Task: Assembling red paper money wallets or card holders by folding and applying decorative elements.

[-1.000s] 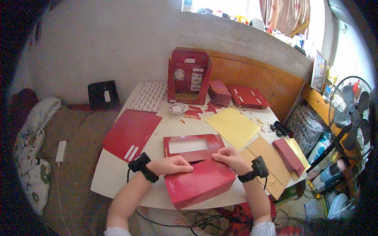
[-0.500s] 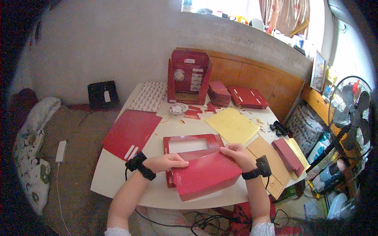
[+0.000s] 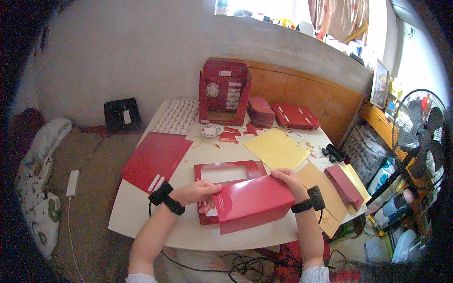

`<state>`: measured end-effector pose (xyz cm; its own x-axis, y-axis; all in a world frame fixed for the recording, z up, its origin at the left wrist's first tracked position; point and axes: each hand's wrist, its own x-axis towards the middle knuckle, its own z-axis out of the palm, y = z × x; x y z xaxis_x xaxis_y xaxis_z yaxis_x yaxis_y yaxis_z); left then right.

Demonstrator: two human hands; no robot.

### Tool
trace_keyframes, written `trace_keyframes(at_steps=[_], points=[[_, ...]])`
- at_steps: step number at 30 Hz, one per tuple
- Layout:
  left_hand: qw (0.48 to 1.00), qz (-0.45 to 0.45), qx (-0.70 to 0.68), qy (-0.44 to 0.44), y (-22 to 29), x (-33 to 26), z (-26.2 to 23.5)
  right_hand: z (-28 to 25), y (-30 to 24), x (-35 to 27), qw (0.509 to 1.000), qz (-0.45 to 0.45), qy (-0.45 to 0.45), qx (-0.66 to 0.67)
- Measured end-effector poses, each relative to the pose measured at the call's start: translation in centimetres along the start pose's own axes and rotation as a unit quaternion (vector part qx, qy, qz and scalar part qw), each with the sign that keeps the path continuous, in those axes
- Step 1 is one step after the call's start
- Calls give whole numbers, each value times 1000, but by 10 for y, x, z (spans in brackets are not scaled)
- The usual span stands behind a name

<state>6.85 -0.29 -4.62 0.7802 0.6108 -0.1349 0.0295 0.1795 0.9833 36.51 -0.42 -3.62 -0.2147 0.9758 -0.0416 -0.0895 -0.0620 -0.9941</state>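
Red folded card (image 3: 255, 200) partly hides the windowed card (image 3: 255, 169).

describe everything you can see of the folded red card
The glossy red folded cardboard sheet shows a shiny upper panel and, below a crease, a darker front panel. Small pale marks sit near its left edge. Tilted over the white table, it partly covers the red cardboard frame with a rectangular window. The left-hand grip pinches near its upper-left corner, the right-hand grip near its upper-right.
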Motion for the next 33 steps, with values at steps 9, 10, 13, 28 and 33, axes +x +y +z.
trace_keyframes(at_steps=[9, 10, 13, 28, 33], points=[[990, 70, -115, 37, -5, 1, -7, -11, 10, 0, 960, -128, -149, 201], [986, 86, -137, 30, -5, 2, -7, -12, 15, -1, 974, -199, -80, -75], [982, 102, -155, 33, -26, 10, -17, 2, 11, -3, 958, -215, -36, -185], [984, 101, -132, 64, -34, 26, 17, 52, 8, -3, 986, -139, -35, 82], [964, 150, -215, 54, -44, 36, 6, 57, 17, 1, 981, -186, -44, -23]])
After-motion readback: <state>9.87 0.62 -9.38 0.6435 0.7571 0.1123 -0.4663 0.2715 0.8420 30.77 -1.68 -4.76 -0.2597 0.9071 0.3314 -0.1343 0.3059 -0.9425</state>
